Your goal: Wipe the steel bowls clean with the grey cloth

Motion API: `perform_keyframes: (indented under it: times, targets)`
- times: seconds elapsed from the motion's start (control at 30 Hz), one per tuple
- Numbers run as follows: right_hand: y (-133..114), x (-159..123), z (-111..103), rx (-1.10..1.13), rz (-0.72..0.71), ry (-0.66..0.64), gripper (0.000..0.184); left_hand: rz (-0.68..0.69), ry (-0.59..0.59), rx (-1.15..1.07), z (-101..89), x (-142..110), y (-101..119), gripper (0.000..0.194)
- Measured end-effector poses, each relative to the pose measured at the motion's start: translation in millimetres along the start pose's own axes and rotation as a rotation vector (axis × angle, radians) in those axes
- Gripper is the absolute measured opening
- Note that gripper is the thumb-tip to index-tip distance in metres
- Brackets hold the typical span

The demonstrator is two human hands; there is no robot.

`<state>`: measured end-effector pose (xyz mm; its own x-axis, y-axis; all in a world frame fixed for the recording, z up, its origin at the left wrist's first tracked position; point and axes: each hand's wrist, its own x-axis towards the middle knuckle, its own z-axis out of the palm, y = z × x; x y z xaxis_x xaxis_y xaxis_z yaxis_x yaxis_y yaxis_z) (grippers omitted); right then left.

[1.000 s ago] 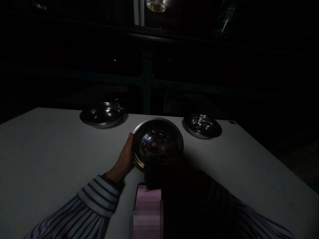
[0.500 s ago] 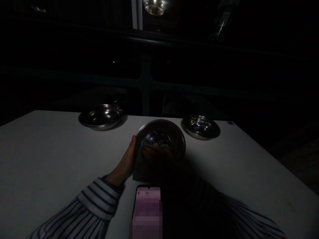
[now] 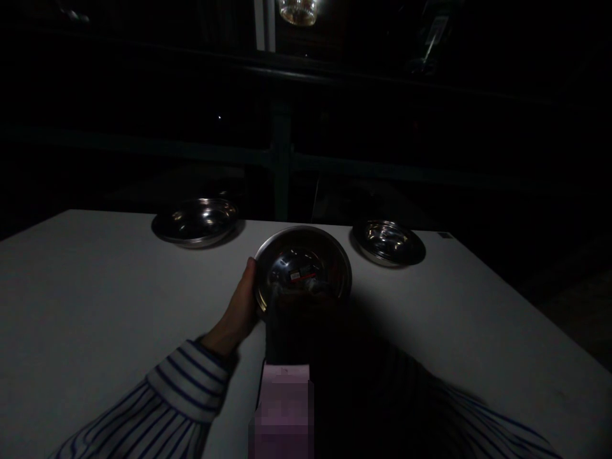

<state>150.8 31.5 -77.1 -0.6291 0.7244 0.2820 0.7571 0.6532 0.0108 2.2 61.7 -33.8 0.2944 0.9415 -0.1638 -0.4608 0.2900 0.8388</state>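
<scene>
A shiny metal bowl [image 3: 335, 255] is tilted towards me, its inside showing a small label with a red strip. My left hand [image 3: 241, 306] grips its left rim, thumb at the edge. In deep shadow, my right hand [image 3: 320, 312] reaches into the lower part of the bowl. A dark cloth [image 3: 282, 335] hangs from under its fingers, which are hard to make out. Below the cloth is a phone [image 3: 287, 392] with a lit pink screen, partly blurred out.
Another metal bowl [image 3: 196, 223] stands at the far left of the white table [image 3: 119, 287]. Metal bowls, seemingly stacked, [image 3: 388, 243] stand at the far right edge. Beyond the table it is dark, with a bar-like frame [image 3: 282, 159].
My right hand and the cloth have shifted down inside the bowl, uncovering the label. The cloth now covers the phone's top edge. The held bowl has moved slightly left.
</scene>
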Motion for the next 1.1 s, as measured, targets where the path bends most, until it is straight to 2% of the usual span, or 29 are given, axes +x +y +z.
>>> perform_keyframes:
  times: [0.1, 0.27, 0.47, 0.67, 0.83, 1.03, 1.1]
  targets:
    - [2, 0, -3, 0.007, 0.011, 0.064, 0.043, -0.016, 0.016, 0.002, 1.8, 0, 0, 0.060]
    - [-6, 5, -25, 0.025, 0.092, 0.167, 0.046, 0.015, 0.051, 0.030, 3.2, -1, -2, 0.059]
    - [-11, 3, -27, 0.019, 0.105, 0.071, 0.041, 0.052, 0.077, 0.069, 0.3, 1, -4, 0.060]
    - [-7, 6, -22, 0.026, 0.131, 0.167, 0.044, 0.090, 0.066, 0.093, -2.2, 2, -7, 0.060]
    - [-6, 2, -13, 0.047, 0.106, 0.086, 0.041, 0.101, 0.062, 0.072, -4.0, 5, -5, 0.061]
    - [-8, 6, -25, 0.028, 0.150, 0.185, 0.043, 0.133, 0.068, 0.104, -3.3, 4, -8, 0.062]
    - [-7, 4, -25, 0.021, 0.135, 0.179, 0.041, 0.122, 0.070, 0.107, -3.4, 4, -8, 0.062]
